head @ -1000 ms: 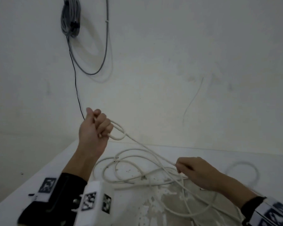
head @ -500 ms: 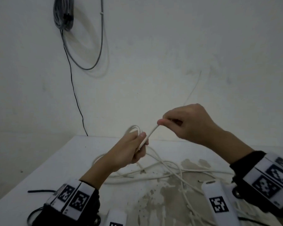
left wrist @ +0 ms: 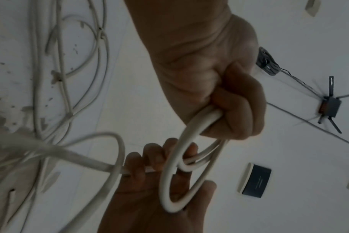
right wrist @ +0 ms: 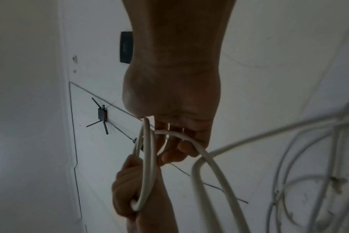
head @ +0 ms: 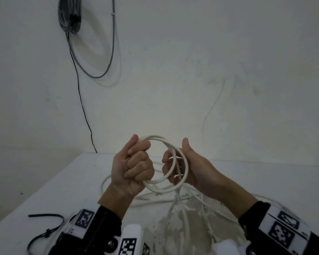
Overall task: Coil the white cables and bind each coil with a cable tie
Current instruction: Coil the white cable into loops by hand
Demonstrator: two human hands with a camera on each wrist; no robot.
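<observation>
A white cable coil (head: 155, 137) of a few loops hangs in the air between both hands, above the table (head: 63, 190). My left hand (head: 134, 166) grips the left side of the coil in a fist. My right hand (head: 188, 168) sits against the coil's right side, its fingers curled round a strand. In the left wrist view my left hand (left wrist: 235, 110) clamps the coil (left wrist: 167, 173) while the right hand (left wrist: 149, 173) holds the trailing strand. In the right wrist view the right hand (right wrist: 175, 126) holds the cable beside the coil (right wrist: 147, 165). The rest of the cable (head: 104, 183) lies tangled on the table.
Black cable ties (head: 46, 234) lie on the table at the near left. A worn patch (head: 164, 232) marks the table's middle. A grey cable bundle (head: 69, 15) hangs on the wall at the upper left, with a thin black wire running down.
The right hand lifted a strand from the table and brought it to the left hand. The left hand's small loop has grown into a coil of a few loops held between both hands.
</observation>
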